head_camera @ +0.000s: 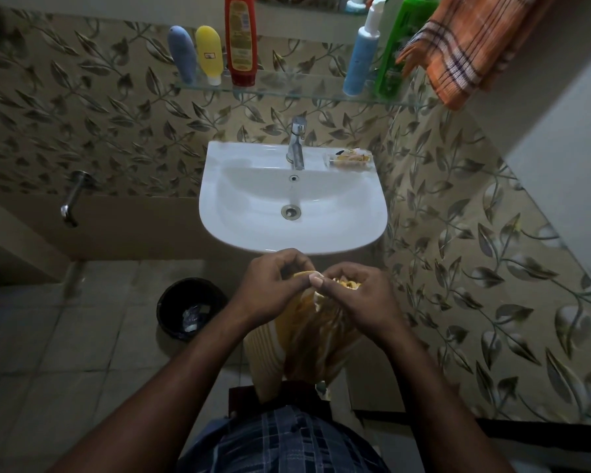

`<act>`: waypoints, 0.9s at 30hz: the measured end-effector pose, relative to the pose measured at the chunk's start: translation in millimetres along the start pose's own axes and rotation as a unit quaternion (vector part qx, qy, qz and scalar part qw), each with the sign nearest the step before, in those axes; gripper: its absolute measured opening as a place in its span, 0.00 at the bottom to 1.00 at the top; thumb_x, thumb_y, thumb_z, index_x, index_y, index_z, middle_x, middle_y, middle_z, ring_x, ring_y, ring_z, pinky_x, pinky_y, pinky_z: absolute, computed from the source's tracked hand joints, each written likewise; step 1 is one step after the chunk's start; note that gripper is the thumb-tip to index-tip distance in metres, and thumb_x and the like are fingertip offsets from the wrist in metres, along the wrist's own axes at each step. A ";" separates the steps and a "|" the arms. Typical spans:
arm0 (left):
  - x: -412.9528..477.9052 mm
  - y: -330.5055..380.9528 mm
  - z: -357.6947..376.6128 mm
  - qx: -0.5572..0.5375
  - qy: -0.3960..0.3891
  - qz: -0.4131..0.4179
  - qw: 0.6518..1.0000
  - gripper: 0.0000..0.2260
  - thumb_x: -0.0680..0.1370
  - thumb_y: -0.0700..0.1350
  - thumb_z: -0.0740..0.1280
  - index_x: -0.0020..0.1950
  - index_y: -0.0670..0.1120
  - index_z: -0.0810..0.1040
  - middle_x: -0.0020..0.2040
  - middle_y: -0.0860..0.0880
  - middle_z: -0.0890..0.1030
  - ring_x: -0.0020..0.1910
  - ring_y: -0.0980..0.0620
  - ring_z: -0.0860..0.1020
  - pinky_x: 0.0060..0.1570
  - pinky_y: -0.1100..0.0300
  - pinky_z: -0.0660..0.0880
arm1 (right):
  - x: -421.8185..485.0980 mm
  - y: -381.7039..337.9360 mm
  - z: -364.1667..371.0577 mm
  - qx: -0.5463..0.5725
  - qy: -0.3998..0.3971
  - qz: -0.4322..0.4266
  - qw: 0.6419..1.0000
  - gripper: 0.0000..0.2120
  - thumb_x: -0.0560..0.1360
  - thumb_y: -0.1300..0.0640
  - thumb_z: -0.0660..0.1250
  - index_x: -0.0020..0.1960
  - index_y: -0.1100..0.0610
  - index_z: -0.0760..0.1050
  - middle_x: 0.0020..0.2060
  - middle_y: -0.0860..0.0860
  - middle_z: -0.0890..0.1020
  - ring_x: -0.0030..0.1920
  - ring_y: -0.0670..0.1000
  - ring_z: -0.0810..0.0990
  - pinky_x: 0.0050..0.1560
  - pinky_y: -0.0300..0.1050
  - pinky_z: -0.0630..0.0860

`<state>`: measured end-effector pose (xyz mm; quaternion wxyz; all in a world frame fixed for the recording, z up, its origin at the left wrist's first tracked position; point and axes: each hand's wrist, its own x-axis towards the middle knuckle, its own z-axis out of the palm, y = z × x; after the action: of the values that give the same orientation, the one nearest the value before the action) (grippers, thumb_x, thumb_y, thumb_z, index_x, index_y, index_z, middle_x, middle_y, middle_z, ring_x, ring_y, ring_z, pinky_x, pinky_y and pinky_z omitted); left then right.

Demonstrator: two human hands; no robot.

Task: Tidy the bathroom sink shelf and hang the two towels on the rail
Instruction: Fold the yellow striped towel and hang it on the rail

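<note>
The white sink (219,206) sits just beyond the hands. Both hands grasp the yellow striped towel (307,349): the left hand (273,288) and the right hand (359,297) pinch its bunched top edge side by side, and the cloth hangs down beneath them. The orange checked towel (471,49) hangs far above and to the right of the hands, at the right end of the glass shelf (287,91). A black bin (171,302) stands on the floor left of the left hand. A red bottle (241,39) and a green bottle (403,46) stand on the shelf.
</note>
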<state>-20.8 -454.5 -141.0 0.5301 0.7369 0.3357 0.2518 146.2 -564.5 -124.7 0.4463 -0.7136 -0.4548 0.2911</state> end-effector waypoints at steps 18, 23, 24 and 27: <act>-5.4 -4.1 0.8 0.019 0.011 0.014 1.000 0.05 0.73 0.54 0.74 0.44 0.54 0.82 0.40 0.55 0.84 0.40 0.52 0.82 0.41 0.47 0.80 | -5.5 -0.5 6.0 0.014 -0.014 -0.014 1.000 0.08 0.70 0.47 0.81 0.42 0.48 0.86 0.39 0.46 0.87 0.41 0.48 0.85 0.44 0.51 0.80; -8.1 -19.3 -6.0 -0.010 -0.050 -0.026 0.998 0.09 0.74 0.58 0.73 0.45 0.54 0.83 0.40 0.54 0.84 0.40 0.56 0.80 0.44 0.52 0.78 | 0.4 10.7 -13.6 0.033 0.042 -0.008 0.999 0.07 0.70 0.48 0.79 0.41 0.51 0.85 0.38 0.48 0.86 0.43 0.56 0.85 0.48 0.60 0.82; -9.5 -21.2 -6.6 -0.011 -0.050 -0.026 0.998 0.08 0.74 0.57 0.73 0.45 0.54 0.83 0.40 0.54 0.84 0.40 0.56 0.80 0.44 0.54 0.77 | 0.8 13.8 -18.6 0.037 0.047 0.000 0.998 0.05 0.70 0.49 0.79 0.43 0.50 0.86 0.40 0.48 0.87 0.44 0.55 0.85 0.51 0.62 0.82; -11.6 -19.2 -4.4 0.002 -0.029 -0.012 1.000 0.05 0.76 0.54 0.73 0.46 0.54 0.85 0.41 0.55 0.85 0.41 0.58 0.81 0.45 0.55 0.77 | -0.6 14.4 -23.3 0.041 0.023 0.015 0.999 0.06 0.72 0.53 0.80 0.49 0.47 0.89 0.46 0.44 0.89 0.50 0.49 0.87 0.57 0.63 0.82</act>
<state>-35.9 -456.6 -158.0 0.5409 0.7408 0.3296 0.2237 170.7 -576.5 -127.6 0.4813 -0.7079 -0.4212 0.2997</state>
